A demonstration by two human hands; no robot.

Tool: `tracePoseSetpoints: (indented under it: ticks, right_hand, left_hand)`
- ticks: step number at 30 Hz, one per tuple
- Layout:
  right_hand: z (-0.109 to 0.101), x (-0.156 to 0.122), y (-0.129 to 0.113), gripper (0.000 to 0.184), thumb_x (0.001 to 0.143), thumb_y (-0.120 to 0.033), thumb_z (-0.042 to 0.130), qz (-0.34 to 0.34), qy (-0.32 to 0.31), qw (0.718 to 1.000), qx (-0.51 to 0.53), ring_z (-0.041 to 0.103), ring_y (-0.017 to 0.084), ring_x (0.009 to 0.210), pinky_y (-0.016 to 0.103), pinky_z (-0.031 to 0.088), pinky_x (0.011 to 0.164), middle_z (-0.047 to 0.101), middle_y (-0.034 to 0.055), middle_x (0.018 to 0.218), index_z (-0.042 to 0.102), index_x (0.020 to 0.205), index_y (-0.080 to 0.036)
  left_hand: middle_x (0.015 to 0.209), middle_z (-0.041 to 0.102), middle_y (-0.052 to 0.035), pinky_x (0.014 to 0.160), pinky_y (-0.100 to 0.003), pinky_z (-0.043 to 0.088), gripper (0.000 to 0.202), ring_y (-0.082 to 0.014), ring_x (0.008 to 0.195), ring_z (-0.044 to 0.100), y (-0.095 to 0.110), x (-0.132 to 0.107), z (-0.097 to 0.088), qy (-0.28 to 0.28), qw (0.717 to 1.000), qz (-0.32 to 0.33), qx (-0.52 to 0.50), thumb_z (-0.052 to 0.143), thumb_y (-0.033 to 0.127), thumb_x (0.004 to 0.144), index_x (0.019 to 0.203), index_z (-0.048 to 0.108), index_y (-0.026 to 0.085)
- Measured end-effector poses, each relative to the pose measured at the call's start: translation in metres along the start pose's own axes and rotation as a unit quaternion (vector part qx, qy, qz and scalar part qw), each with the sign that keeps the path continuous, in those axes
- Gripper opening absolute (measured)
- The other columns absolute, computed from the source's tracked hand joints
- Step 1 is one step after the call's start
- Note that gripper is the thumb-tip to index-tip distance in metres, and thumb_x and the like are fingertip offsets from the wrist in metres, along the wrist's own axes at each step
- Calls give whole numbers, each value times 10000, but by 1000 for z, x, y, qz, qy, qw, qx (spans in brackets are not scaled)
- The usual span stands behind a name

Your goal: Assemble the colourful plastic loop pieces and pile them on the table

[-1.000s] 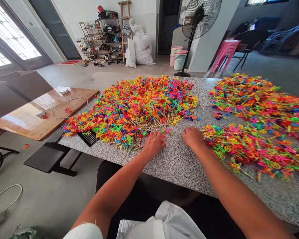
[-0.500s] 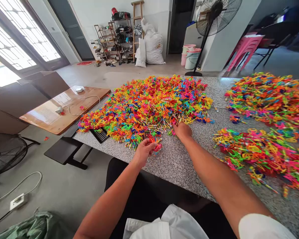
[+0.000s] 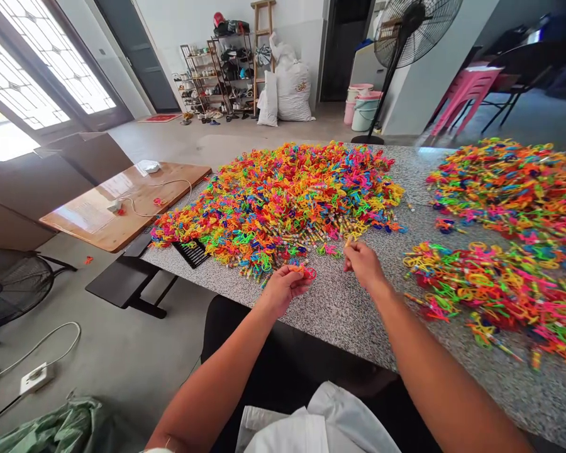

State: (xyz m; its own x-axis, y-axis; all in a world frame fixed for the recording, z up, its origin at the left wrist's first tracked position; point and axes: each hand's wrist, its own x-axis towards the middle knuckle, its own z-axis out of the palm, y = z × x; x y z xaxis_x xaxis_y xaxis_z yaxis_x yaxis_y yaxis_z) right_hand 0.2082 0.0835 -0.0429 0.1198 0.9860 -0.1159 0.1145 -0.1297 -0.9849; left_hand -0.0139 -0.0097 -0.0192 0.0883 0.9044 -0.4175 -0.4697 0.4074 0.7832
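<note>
1. The left hand (image 3: 283, 288) hovers just above the near edge of the granite bench (image 3: 339, 314), palm turned up. Its fingers are curled in and pinch a pink loop piece (image 3: 307, 272) at its near end.
2. The right hand (image 3: 365, 265) is just right of it, apart from it. Thumb and forefinger are closed on a thin yellow stick piece (image 3: 348, 241), which pokes up from the fingertips. It is too small to tell its exact form.
3. Both hands sit at the near rim of the big multicoloured pile (image 3: 283, 195) of plastic loops. Two more piles lie to the right, one near (image 3: 495, 289) and one far (image 3: 504, 182).
4. The pink loop piece looks very light, thin and springy, so it is likely to bend rather than break. Its smooth plastic may slip, and loops probably snag on their neighbours.
5. A fingertip pinch on the straight stem beside the loop seems the surest hold. The yellow stick piece looks stiff and is best gripped near its middle.
</note>
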Motion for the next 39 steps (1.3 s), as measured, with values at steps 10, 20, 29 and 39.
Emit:
tracePoseSetpoints:
  ticks: [10,20,29,39]
  right_hand:
    - [28,-128,13,303,732,-321,843,126,-75,907,394,576,94,553,207,528,513,706,-18,764,648,938,-218]
    - [32,-129,19,150,757,-244,843,162,-19,856,490,592,76,526,164,537,480,714,-1,711,719,805,-175]
    - [23,-129,11,140,741,-224,848,180,-37,856,484,605,85,518,168,540,462,725,13,693,747,817,-164]
    - [37,-156,6,273,712,-391,882,69,55,905,416,580,94,526,208,500,477,689,4,672,728,763,-172]
  left_hand:
    - [787,669,-10,519,-178,466,119,-78,624,609,-20,3,34,10,992,-91,-89,744,202,795,858,653,156]
    - [750,676,-48,512,-179,488,178,-100,604,632,-26,-6,47,-56,987,-118,-94,735,290,872,881,677,122]
    - [777,687,-53,600,-207,534,276,-116,663,650,-29,-11,48,-99,991,-60,-73,831,326,786,894,692,114]
    - [688,559,31,482,-202,371,324,-92,573,501,-61,-22,69,5,991,122,47,754,462,821,904,661,163]
